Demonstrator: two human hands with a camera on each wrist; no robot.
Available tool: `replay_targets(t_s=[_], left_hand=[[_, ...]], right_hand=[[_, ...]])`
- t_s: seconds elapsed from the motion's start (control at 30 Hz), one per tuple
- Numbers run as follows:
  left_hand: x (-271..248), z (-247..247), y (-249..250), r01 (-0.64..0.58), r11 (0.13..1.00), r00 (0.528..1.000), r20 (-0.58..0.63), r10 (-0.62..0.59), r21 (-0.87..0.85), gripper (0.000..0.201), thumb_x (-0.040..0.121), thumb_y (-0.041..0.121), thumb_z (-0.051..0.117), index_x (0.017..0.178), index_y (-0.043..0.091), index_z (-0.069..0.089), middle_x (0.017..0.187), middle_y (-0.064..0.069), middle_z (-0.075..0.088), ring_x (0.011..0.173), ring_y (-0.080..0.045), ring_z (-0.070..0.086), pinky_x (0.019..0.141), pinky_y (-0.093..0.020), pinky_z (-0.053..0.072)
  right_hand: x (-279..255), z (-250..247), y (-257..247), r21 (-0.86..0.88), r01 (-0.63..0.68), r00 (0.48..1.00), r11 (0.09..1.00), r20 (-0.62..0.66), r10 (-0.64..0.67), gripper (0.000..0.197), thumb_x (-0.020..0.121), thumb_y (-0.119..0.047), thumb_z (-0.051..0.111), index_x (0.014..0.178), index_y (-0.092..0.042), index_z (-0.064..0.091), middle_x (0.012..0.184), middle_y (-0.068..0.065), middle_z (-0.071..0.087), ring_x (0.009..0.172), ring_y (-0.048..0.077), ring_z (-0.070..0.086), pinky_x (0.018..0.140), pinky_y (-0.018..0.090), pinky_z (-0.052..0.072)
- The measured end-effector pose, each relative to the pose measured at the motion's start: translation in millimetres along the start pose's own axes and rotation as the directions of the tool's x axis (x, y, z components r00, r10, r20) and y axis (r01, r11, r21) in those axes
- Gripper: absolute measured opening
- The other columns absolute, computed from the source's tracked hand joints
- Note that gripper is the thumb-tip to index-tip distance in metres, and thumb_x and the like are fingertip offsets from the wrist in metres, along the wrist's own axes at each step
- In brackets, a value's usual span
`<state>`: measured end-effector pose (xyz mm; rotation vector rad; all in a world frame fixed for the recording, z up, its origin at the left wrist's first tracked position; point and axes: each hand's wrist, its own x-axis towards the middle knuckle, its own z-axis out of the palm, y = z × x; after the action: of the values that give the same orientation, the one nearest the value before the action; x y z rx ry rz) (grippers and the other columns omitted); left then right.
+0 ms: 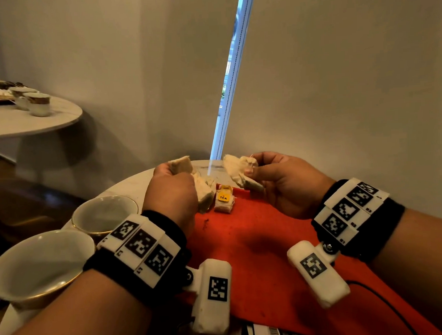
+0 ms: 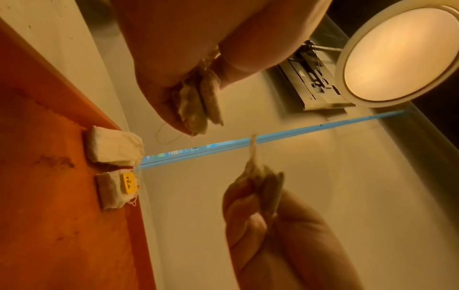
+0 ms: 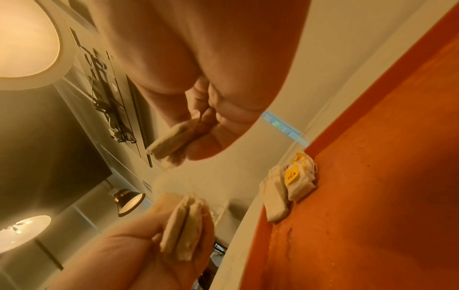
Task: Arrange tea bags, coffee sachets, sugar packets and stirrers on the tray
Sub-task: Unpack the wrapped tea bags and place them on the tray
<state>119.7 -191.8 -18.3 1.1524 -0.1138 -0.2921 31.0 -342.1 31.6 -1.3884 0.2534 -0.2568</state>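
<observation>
A red tray (image 1: 263, 231) lies on the round marble table. At its far end sit a tea bag with a yellow TEA tag (image 1: 224, 200) and a plain pale tea bag (image 1: 207, 195) just left of it, side by side. My left hand (image 1: 171, 174) pinches a couple of tea bags (image 1: 181, 163) above the tray's far left corner. My right hand (image 1: 255, 169) pinches more tea bags (image 1: 236, 170) above the far edge, apart from the left hand. The left wrist view has the left hand's bags (image 2: 198, 102) and the right hand's bags (image 2: 263, 186). No sachets, packets or stirrers show.
Two white gold-rimmed cups (image 1: 104, 214) (image 1: 39, 266) stand left of the tray, close to my left wrist. A black cable (image 1: 385, 299) crosses the tray's near right. A barcoded packet (image 1: 272, 333) lies at the near edge. Another table with cups (image 1: 38, 103) stands far left.
</observation>
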Motion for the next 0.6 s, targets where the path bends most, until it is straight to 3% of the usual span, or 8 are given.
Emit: replay_targets(t_s=[0.13, 0.23, 0.33, 0.4, 0.47, 0.5, 0.6], left_hand=[[-3.6, 2.9, -7.4, -0.026, 0.983, 0.994, 0.109, 0.007, 0.18, 0.033, 0.073, 0.008, 0.051, 0.101, 0.022, 0.061, 0.097, -0.017, 0.07, 0.085, -0.037, 0.071, 0.075, -0.062, 0.058], [-3.9, 5.5, -10.4, -0.041, 0.968, 0.977, 0.212, -0.013, 0.246, 0.053, 0.062, 0.024, 0.059, 0.115, 0.018, 0.06, 0.115, -0.021, 0.067, 0.101, -0.042, 0.068, 0.085, -0.061, 0.056], [-12.6, 5.9, -2.5, -0.02, 0.986, 0.953, 0.302, -0.032, 0.167, 0.029, 0.061, 0.029, 0.065, 0.089, 0.022, 0.069, 0.115, -0.025, 0.065, 0.106, -0.043, 0.065, 0.093, -0.064, 0.051], [-18.3, 5.9, 2.6, 0.053, 0.997, 0.947, 0.315, -0.069, 0.058, 0.022, 0.073, 0.025, 0.065, 0.092, 0.014, 0.066, 0.109, -0.023, 0.067, 0.099, -0.04, 0.066, 0.093, -0.06, 0.053], [-14.9, 6.7, -0.8, 0.073, 0.997, 0.956, 0.285, -0.074, 0.012, 0.013, 0.088, 0.011, 0.059, 0.1, 0.008, 0.064, 0.095, -0.022, 0.069, 0.083, -0.037, 0.067, 0.073, -0.048, 0.057], [-12.8, 7.3, -2.3, 0.06, 0.998, 0.965, 0.254, -0.061, 0.012, 0.014, 0.089, 0.003, 0.056, 0.1, 0.006, 0.064, 0.087, -0.021, 0.07, 0.077, -0.035, 0.067, 0.068, -0.048, 0.056], [-5.6, 6.2, -4.5, -0.007, 0.998, 0.98, 0.198, -0.006, 0.068, 0.022, 0.074, 0.004, 0.058, 0.094, 0.006, 0.068, 0.088, -0.024, 0.072, 0.085, -0.044, 0.07, 0.078, -0.066, 0.055]], right_hand=[[2.2, 10.8, 6.5, -0.063, 0.013, 0.999, 0.998, 0.031, -0.011, 0.019, 0.088, 0.013, 0.055, 0.093, -0.004, 0.061, 0.08, 0.014, 0.068, 0.067, 0.023, 0.067, 0.061, 0.03, 0.059], [5.9, 20.2, 17.5, -0.176, -0.005, 1.0, 0.984, 0.007, 0.007, 0.016, 0.087, 0.01, 0.06, 0.092, -0.005, 0.062, 0.081, 0.015, 0.067, 0.065, 0.023, 0.065, 0.06, 0.033, 0.057], [8.5, 22.3, 24.6, -0.323, -0.02, 0.999, 0.946, -0.032, 0.01, 0.012, 0.087, 0.004, 0.065, 0.09, -0.008, 0.062, 0.077, 0.016, 0.063, 0.054, 0.02, 0.057, 0.045, 0.025, 0.045], [10.3, 21.3, 28.0, -0.38, -0.031, 0.999, 0.924, -0.052, 0.012, 0.013, 0.087, -0.001, 0.068, 0.095, -0.008, 0.062, 0.075, 0.015, 0.061, 0.051, 0.018, 0.053, 0.042, 0.022, 0.036], [12.1, 20.9, 30.4, -0.381, -0.038, 0.998, 0.924, -0.063, 0.015, 0.013, 0.087, -0.003, 0.069, 0.096, -0.01, 0.062, 0.071, 0.01, 0.061, 0.048, 0.014, 0.051, 0.043, 0.022, 0.033], [12.6, 21.0, 30.6, -0.371, -0.035, 0.998, 0.928, -0.067, 0.011, 0.013, 0.087, -0.003, 0.069, 0.094, -0.01, 0.061, 0.071, 0.009, 0.061, 0.047, 0.013, 0.051, 0.044, 0.023, 0.032], [13.7, 20.6, 28.8, -0.346, -0.022, 0.997, 0.938, -0.077, -0.005, 0.013, 0.088, -0.001, 0.068, 0.09, -0.011, 0.06, 0.082, 0.017, 0.061, 0.055, 0.018, 0.054, 0.043, 0.022, 0.035]])
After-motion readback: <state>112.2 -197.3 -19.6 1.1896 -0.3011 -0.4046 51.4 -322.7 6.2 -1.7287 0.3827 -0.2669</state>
